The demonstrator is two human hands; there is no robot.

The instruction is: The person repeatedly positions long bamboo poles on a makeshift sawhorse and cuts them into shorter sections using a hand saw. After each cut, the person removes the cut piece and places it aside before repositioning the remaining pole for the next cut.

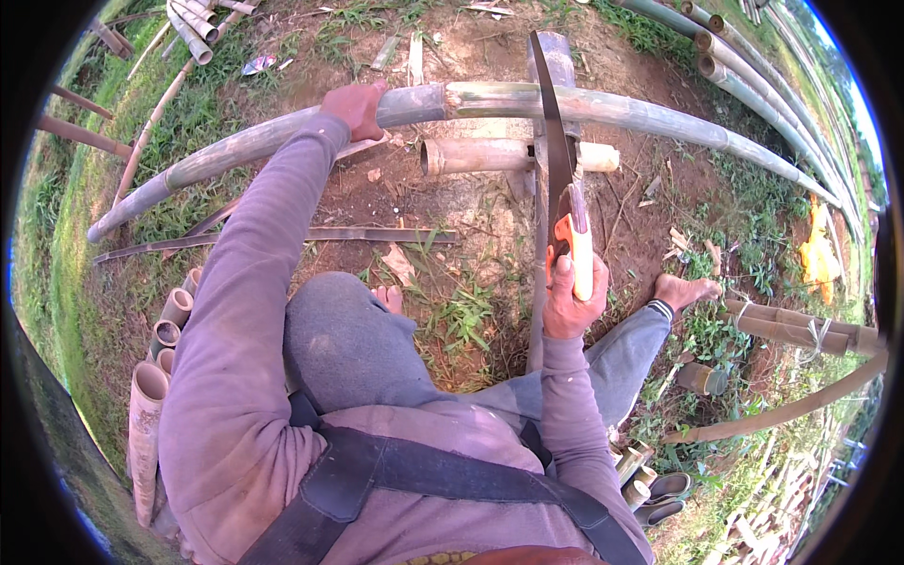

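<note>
A long green-grey bamboo pole (640, 110) lies crosswise in front of me, resting on a bamboo support (556, 58). My left hand (355, 109) is closed over the pole, left of a pale joint ring. In my right hand (574, 299) is the orange handle of a hand saw (554, 122). Its dark blade points away from me and crosses over the pole; whether the teeth touch it, I cannot tell. Just nearer than the pole, a short bamboo crosspiece (480, 155) passes through the support.
Cut bamboo tubes (149, 391) stand by my left side. A split bamboo strip (377, 234) lies on the soil. Long poles (753, 80) are stacked at the far right, near an orange plastic bag (820, 250). Tied bamboo (800, 327) and dark shoes (664, 497) lie at the right.
</note>
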